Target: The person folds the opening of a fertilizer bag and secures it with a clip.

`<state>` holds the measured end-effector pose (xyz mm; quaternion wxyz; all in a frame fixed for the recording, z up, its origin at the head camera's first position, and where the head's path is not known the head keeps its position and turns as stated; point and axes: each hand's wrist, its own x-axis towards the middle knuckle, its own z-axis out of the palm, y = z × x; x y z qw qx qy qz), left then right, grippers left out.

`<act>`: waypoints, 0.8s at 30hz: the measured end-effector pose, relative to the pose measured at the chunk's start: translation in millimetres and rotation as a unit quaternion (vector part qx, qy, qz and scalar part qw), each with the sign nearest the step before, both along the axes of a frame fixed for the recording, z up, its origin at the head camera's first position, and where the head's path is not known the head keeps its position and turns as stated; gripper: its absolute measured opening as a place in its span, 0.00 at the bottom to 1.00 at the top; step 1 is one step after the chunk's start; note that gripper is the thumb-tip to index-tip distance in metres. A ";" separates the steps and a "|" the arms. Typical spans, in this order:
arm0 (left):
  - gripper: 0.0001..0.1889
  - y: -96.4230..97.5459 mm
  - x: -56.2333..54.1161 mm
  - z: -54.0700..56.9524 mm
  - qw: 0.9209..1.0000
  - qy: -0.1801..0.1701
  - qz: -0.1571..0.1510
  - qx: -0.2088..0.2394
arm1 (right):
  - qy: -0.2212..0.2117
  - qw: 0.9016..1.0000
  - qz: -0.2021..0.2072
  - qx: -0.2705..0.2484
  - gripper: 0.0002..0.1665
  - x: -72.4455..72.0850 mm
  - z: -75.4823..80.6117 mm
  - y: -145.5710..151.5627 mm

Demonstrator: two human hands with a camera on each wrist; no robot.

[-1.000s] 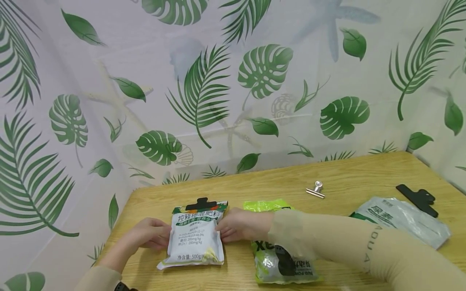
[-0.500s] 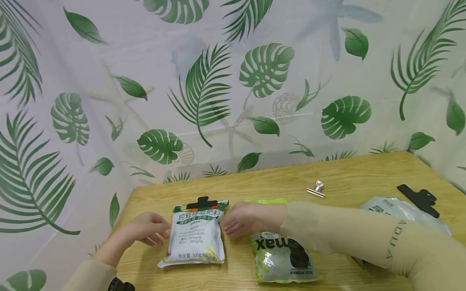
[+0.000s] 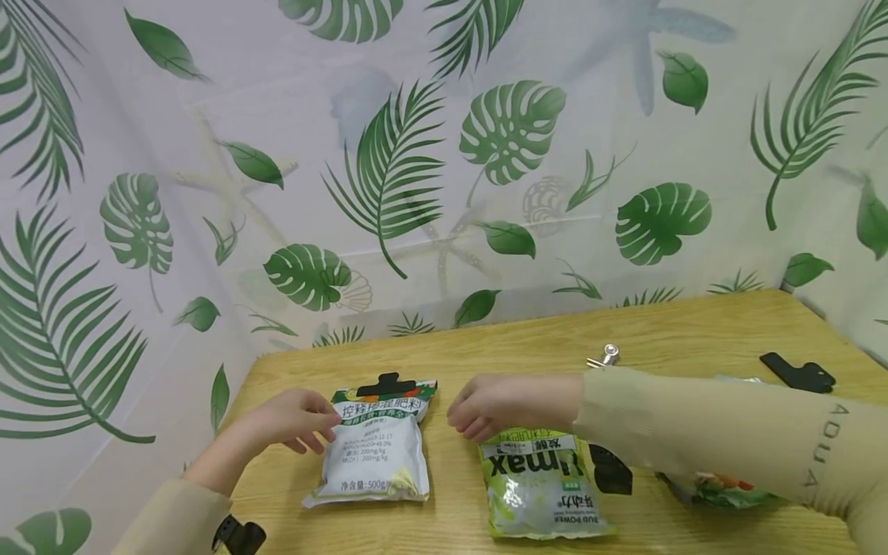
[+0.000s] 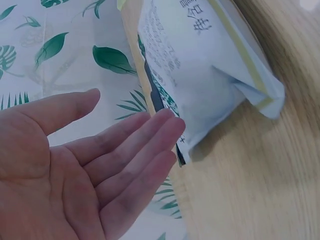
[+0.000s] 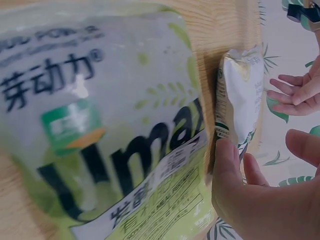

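A white fertilizer bag [image 3: 378,455] lies on the table with a black clip [image 3: 386,385] across its top edge. Just left of it, my left hand [image 3: 294,420] hovers with nothing in it; the left wrist view shows its fingers [image 4: 135,160] extended and the thumb apart. My right hand [image 3: 486,405] hangs in the air to the right of the white bag, its fingers loosely bent around nothing. Below that hand lies a green-and-clear "Umax" bag [image 3: 541,493], seen close in the right wrist view. My right forearm hides part of its right side.
Beside the green bag lies a black clip [image 3: 610,469], partly under the sleeve. A silver bulldog clip [image 3: 610,354] sits farther back. At the right are another black clip [image 3: 798,374] and a bag [image 3: 728,493] mostly covered by my right sleeve. A leaf-printed cloth [image 3: 430,193] stands behind the table.
Both hands have let go of the white bag's sides and lifted. The right hand has moved right, its sleeve now covering more of the far-right bag. The white bag stays in place.
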<state>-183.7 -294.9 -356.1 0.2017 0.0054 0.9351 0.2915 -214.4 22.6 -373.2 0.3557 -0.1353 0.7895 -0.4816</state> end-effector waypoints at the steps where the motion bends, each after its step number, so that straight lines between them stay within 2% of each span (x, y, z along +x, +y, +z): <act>1: 0.16 2.6 0.0 1.5 1.000 0.000 -0.003 -0.002 | 0.006 1.000 0.000 0.011 0.26 0.3 -0.6 2.2; 5: 0.16 12.1 -0.7 6.2 1.000 0.000 -0.015 -0.009 | 0.027 0.999 0.015 0.034 0.26 1.3 -1.9 12.0; 11: 0.16 24.0 -2.7 9.6 0.999 -0.003 -0.036 -0.012 | 0.024 0.998 0.033 0.041 0.28 1.2 -4.7 26.3; 24: 0.17 48.6 -11.5 12.6 0.997 0.007 -0.074 -0.002 | 0.020 0.998 0.015 0.050 0.30 1.0 1.0 57.6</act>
